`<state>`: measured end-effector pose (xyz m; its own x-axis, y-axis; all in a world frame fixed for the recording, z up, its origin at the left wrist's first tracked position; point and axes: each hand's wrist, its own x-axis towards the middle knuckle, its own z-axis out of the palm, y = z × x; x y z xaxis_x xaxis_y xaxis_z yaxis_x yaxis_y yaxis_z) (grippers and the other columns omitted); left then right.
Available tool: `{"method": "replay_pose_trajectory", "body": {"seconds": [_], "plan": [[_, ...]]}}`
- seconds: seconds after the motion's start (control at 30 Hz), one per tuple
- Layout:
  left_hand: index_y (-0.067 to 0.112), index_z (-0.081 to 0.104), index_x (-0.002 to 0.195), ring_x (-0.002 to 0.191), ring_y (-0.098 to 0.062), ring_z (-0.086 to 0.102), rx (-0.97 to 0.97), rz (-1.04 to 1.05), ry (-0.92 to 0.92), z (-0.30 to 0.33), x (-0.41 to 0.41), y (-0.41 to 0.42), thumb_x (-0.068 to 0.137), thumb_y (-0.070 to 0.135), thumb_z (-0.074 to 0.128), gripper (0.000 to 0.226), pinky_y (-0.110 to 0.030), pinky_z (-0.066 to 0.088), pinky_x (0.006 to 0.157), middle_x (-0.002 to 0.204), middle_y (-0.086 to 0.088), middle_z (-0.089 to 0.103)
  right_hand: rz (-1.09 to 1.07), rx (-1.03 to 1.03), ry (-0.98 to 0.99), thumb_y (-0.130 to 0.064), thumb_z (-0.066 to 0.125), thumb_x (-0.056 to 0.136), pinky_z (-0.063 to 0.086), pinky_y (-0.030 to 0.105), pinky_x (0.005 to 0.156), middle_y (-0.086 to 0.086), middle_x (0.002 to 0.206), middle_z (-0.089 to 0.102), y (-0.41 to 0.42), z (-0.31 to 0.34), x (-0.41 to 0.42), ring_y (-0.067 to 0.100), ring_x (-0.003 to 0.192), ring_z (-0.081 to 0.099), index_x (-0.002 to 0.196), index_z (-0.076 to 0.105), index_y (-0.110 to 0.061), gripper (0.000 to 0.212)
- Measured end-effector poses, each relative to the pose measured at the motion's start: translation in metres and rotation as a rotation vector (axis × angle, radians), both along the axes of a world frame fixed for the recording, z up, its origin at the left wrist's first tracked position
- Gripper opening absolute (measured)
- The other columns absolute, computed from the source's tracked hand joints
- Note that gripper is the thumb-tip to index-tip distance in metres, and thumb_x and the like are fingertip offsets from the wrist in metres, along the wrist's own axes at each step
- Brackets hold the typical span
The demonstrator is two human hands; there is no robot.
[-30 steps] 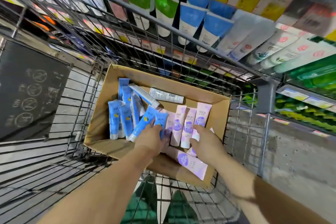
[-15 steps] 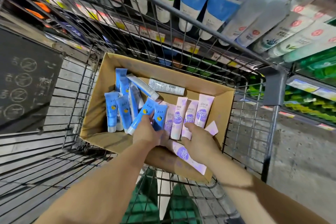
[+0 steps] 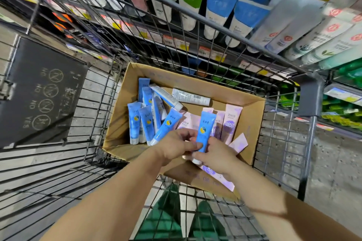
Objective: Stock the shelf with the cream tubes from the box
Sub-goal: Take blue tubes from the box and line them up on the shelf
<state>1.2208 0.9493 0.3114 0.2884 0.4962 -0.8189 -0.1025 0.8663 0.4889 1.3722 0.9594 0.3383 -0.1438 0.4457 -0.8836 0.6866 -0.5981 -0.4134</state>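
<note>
Open brown cardboard box (image 3: 252, 121) resting on the wire floor of a black wire shopping cart (image 3: 94, 115), seen from above. The box sits against the cart's far wire wall; to its left, bare wire floor runs to the black warning placard (image 3: 39, 96), and on its right a narrow strip of floor separates it from the cart's side wall. Beyond the cart's top rail stands the store shelf (image 3: 211, 53) of hanging tubes, its upper rows cut off by the frame edge.

Both hands meet above the near part of the box. The left hand (image 3: 176, 147) has its fingers curled, thumb and fingertips pinching the lower part of 1 blue cream tube with a yellow emblem (image 3: 204, 129), held upright with its cap downward. The right hand (image 3: 217, 155) pinches the same tube near the white cap, its fingers bent around it.

Inside the box, about 6 more blue tubes (image 3: 135, 123) lie heaped at the left, overlapping so the count is uncertain. 2 white tubes (image 3: 191, 97) lie near the far wall. About 6 pink-and-purple tubes (image 3: 231, 121) lie at the right; several are hidden under the hands, and 1 projects past the near wall. Printed lettering is too blurred to read.
</note>
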Motion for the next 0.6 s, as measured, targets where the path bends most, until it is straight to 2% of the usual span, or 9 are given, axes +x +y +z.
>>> {"method": "replay_pose_trajectory", "body": {"seconds": [0.07, 0.1, 0.13, 0.2, 0.27, 0.37, 0.43, 0.53, 0.6], "plan": [[0.007, 0.07, 0.099, 0.079, -0.017, 0.061, 0.046, 0.0, 0.071, 0.001, -0.004, 0.001, 0.088, 0.011, 0.068, 0.012, -0.023, 0.052, 0.069, 0.087, -0.005, 0.069, -0.05, 0.006, 0.012, -0.019, 0.073, 0.083, 0.052, 0.027, 0.077, -0.008, 0.096, 0.063, -0.003, 0.0, 0.003, 0.012, 0.09, 0.06, 0.11, 0.055, -0.023, 0.032], [0.007, 0.07, 0.099, 0.078, -0.015, 0.059, 0.09, -0.014, 0.225, -0.002, -0.006, 0.0, 0.088, 0.016, 0.069, 0.014, -0.019, 0.049, 0.067, 0.084, -0.002, 0.068, -0.072, 0.013, 0.015, -0.018, 0.073, 0.083, 0.052, 0.027, 0.076, -0.008, 0.095, 0.061, -0.004, 0.0, 0.005, 0.012, 0.089, 0.06, 0.109, 0.053, -0.023, 0.032], [0.01, 0.07, 0.1, 0.08, -0.014, 0.059, 0.154, -0.071, 0.471, -0.008, -0.01, -0.001, 0.087, 0.022, 0.069, 0.017, -0.019, 0.046, 0.068, 0.085, 0.001, 0.067, -0.082, 0.008, 0.009, -0.017, 0.073, 0.083, 0.052, 0.029, 0.079, -0.007, 0.096, 0.061, -0.005, 0.0, 0.006, 0.012, 0.09, 0.059, 0.109, 0.052, -0.023, 0.033], [0.018, 0.066, 0.112, 0.096, -0.021, 0.059, 0.243, -0.247, 0.971, -0.023, -0.022, -0.005, 0.087, 0.031, 0.066, 0.028, -0.027, 0.046, 0.077, 0.103, -0.003, 0.064, -0.101, -0.008, 0.006, -0.015, 0.073, 0.083, 0.053, 0.036, 0.09, -0.002, 0.103, 0.063, -0.006, -0.001, 0.01, 0.015, 0.096, 0.06, 0.109, 0.052, -0.022, 0.034], [0.02, 0.057, 0.123, 0.109, -0.03, 0.055, 0.219, -0.36, 1.154, -0.035, -0.03, -0.013, 0.089, 0.039, 0.062, 0.039, -0.039, 0.045, 0.087, 0.117, -0.008, 0.057, -0.115, -0.02, 0.005, -0.016, 0.073, 0.083, 0.053, 0.039, 0.092, 0.001, 0.109, 0.063, -0.005, -0.001, 0.014, 0.017, 0.101, 0.061, 0.111, 0.052, -0.02, 0.036], [0.017, 0.049, 0.128, 0.111, -0.033, 0.053, 0.198, -0.542, 1.222, -0.045, -0.031, -0.02, 0.091, 0.04, 0.058, 0.044, -0.044, 0.047, 0.086, 0.119, -0.011, 0.055, -0.165, -0.037, 0.014, -0.022, 0.073, 0.083, 0.055, 0.038, 0.084, 0.002, 0.111, 0.063, -0.003, -0.002, 0.019, 0.02, 0.1, 0.063, 0.117, 0.054, -0.017, 0.04], [0.014, 0.051, 0.123, 0.11, -0.033, 0.054, 0.153, -0.589, 1.194, -0.04, -0.027, -0.016, 0.09, 0.036, 0.06, 0.041, -0.043, 0.047, 0.084, 0.117, -0.011, 0.055, -0.209, -0.033, 0.007, -0.027, 0.073, 0.082, 0.057, 0.039, 0.085, 0.001, 0.108, 0.065, -0.002, 0.0, 0.021, 0.02, 0.098, 0.065, 0.113, 0.056, -0.02, 0.036], [0.015, 0.053, 0.107, 0.102, -0.028, 0.059, 0.034, -0.467, 1.013, -0.02, -0.022, -0.008, 0.083, 0.044, 0.066, 0.04, -0.034, 0.046, 0.076, 0.101, -0.004, 0.057, -0.281, -0.033, 0.015, -0.029, 0.073, 0.081, 0.055, 0.045, 0.09, 0.001, 0.109, 0.066, -0.002, 0.01, 0.025, 0.019, 0.099, 0.066, 0.112, 0.058, -0.021, 0.035], [0.018, 0.053, 0.107, 0.093, -0.024, 0.062, 0.041, -0.331, 0.882, -0.001, -0.019, -0.007, 0.079, 0.04, 0.072, 0.04, -0.031, 0.049, 0.074, 0.097, -0.001, 0.062, -0.291, -0.019, 0.026, -0.024, 0.071, 0.085, 0.055, 0.042, 0.09, 0.002, 0.111, 0.065, 0.0, 0.024, 0.025, 0.02, 0.102, 0.065, 0.115, 0.057, -0.017, 0.034]]}}
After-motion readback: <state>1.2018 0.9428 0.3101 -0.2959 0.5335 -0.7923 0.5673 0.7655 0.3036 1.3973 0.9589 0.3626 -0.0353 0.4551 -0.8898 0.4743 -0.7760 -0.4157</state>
